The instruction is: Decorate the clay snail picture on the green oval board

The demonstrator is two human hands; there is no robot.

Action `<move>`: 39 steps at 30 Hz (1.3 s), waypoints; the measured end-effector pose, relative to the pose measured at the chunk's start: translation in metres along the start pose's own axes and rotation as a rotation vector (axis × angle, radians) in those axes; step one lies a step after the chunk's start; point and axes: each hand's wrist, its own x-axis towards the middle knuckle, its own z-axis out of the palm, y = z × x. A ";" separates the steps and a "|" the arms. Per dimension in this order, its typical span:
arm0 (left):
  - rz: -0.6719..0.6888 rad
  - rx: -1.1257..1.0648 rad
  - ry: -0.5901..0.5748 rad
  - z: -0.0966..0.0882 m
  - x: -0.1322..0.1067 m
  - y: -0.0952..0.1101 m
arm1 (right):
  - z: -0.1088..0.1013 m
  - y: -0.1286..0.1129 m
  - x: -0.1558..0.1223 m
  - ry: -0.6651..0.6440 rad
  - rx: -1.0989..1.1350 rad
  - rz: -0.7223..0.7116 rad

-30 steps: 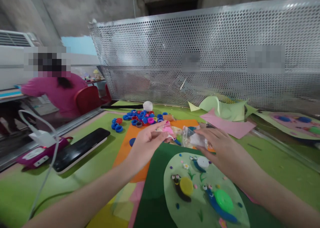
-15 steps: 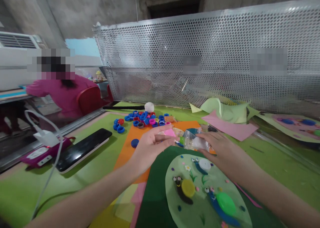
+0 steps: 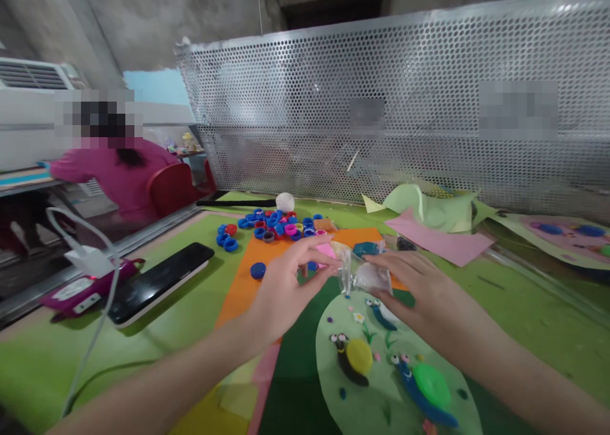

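Note:
A small clear plastic bag (image 3: 372,276) with a white lump in it lies between my hands, just above the green artwork. My right hand (image 3: 414,282) grips its right side, thumb below and fingers on top. My left hand (image 3: 290,279) pinches at its left edge with thumb and forefinger. Something pink (image 3: 325,252) shows behind the left fingers. Below the hands is a pale green oval (image 3: 333,384) on dark green sheet, bearing snail figures with yellow, green and white shells, small flowers and grass. My right hand partly covers the white shell.
Many blue, red and pink bottle caps (image 3: 276,224) lie beyond my left hand, one blue cap (image 3: 258,270) apart. A phone (image 3: 162,282) and a purple power strip (image 3: 86,295) with a cable are at left. Pink paper (image 3: 438,237) lies at right, before a perforated metal panel (image 3: 305,124). A person in pink sits far left.
The bag has shifted slightly left and its left edge now meets my left fingers. My right hand has moved a little left and down over the white shell.

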 end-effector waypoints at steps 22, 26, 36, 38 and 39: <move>0.109 0.039 0.061 0.008 -0.014 -0.004 | 0.000 -0.023 -0.005 0.098 0.112 -0.046; 0.166 0.049 0.100 0.006 -0.014 -0.001 | -0.005 -0.024 -0.006 0.086 0.103 -0.061; 0.558 0.444 0.094 0.008 -0.017 -0.007 | -0.006 -0.027 -0.005 0.114 0.132 -0.081; 0.475 0.376 0.092 0.008 -0.017 -0.005 | -0.005 -0.027 -0.005 0.113 0.138 -0.073; 0.401 0.306 0.109 0.007 -0.016 -0.003 | -0.005 -0.026 -0.004 0.121 0.133 -0.065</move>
